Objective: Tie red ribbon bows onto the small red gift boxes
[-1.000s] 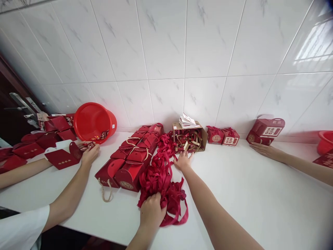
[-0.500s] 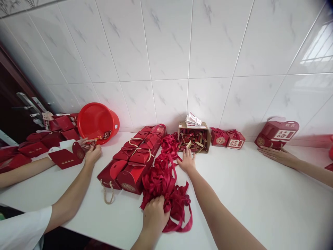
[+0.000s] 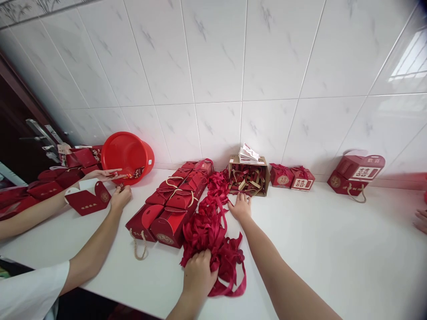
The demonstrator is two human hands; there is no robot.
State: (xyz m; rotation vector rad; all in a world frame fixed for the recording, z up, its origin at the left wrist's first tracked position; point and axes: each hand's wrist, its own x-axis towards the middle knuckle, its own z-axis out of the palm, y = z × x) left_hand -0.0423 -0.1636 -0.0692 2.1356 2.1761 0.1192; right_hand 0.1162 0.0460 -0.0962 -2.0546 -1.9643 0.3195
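So, ribbons [image 3: 205, 231] are one tangled heap on the desk [image 3: 316, 253], running from the carton [image 3: 266, 180] down to the near edge, right of the box row [image 3: 176, 204]. Left hand [image 3: 200, 272] sits on the near end, fingers curled into the loops. Right hand [image 3: 240, 207] lies at the heap's far end, just in front of the carton, fingers spread, nothing seen in them.

To handle the heap well: I'd take loops from the top, pinch few at once, and pin the rest with the other hand so the lot doesn't drag. If it snags, ease off and free the loop instead of pulling; a hard tug would likely tighten knots. Keep clear of the rope handles on the row, they could catch a loop. Mind the loose cards [image 3: 248, 153] on the carton too, they look easy to knock.

Hard to see: left fingertips are buried, so can't tell if they grip or just rest. Strand by the right thumb, touching or only near, can't tell. Strips inside the carton overlap too much to count. Another person's hand [image 3: 420, 221] is cut off at the right edge.
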